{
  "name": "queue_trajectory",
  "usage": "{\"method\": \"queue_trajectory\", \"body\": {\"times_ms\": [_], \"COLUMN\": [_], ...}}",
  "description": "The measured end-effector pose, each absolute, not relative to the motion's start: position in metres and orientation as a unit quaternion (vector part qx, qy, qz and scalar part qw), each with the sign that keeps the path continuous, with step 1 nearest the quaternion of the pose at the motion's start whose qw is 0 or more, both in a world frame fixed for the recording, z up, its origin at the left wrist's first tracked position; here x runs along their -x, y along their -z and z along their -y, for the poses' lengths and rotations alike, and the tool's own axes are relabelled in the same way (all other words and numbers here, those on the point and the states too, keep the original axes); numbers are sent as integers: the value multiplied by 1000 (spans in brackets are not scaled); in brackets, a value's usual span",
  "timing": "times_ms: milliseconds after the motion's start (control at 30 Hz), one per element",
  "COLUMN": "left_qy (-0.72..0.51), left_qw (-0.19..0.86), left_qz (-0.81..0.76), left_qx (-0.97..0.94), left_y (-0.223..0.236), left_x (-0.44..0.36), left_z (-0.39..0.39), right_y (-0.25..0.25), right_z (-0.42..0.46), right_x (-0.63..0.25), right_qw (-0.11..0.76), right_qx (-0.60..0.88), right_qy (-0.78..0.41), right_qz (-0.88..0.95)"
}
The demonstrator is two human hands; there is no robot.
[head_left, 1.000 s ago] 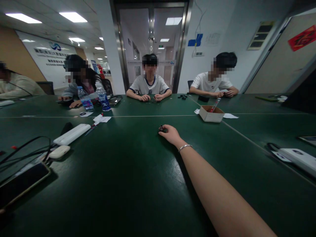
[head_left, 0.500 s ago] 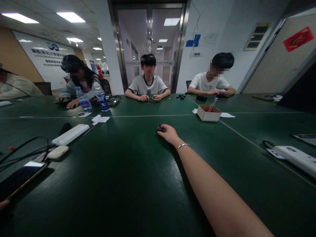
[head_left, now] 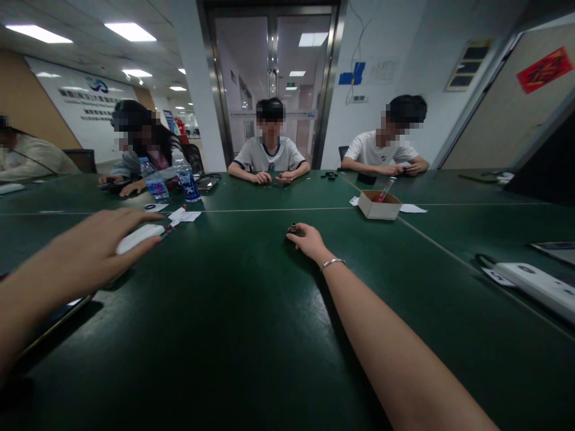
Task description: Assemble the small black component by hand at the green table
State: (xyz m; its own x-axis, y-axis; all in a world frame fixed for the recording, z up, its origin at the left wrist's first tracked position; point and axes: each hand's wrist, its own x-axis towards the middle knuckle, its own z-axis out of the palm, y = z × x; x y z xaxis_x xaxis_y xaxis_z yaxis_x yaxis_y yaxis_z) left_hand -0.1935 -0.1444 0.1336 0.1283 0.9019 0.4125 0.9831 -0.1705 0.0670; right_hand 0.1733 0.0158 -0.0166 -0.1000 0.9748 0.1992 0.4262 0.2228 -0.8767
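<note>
My right hand (head_left: 309, 240) rests on the green table with thumb and fingers closed around a small dark piece with a shiny round metal top (head_left: 293, 227). Its lower part is mostly hidden by the fingers, so its exact kind is unclear. On the left, my left hand (head_left: 101, 242) reaches in with thumb and fingers apart, holding nothing. A long white case-like object (head_left: 139, 238) shows between its thumb and fingers; I cannot tell whether they touch. Under the left forearm a phone (head_left: 56, 326) is partly covered.
Beyond the left hand lie white paper pieces (head_left: 186, 215) and two bottles (head_left: 187, 182). A small open box (head_left: 380, 206) with a clear tube stands at the back right. A white power strip (head_left: 539, 284) lies at right. Several people sit across the table (head_left: 215, 335).
My left hand has come in from the lower left, over the phone and cables, up to the long white object. The right hand stays almost in place, still gripping the small piece.
</note>
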Motion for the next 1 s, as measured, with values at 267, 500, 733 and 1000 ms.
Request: {"method": "queue_trajectory", "body": {"times_ms": [267,500,733,1000], "left_qy": [284,431,458,490], "left_qw": [-171,-277,-371,-394], "left_qz": [496,421,452,462], "left_qx": [803,749,670,625], "left_y": [-55,0,21,18], "left_x": [31,-7,3,4], "left_z": [26,-12,-14,-16], "right_y": [19,10,9,4], "right_z": [-16,-13,-15,-12], "right_x": [-174,-172,-167,-171], "right_qw": [388,326,347,450], "right_qx": [530,548,522,407], "right_qy": [-260,-139,-187,-520], "right_qz": [708,758,757,601]}}
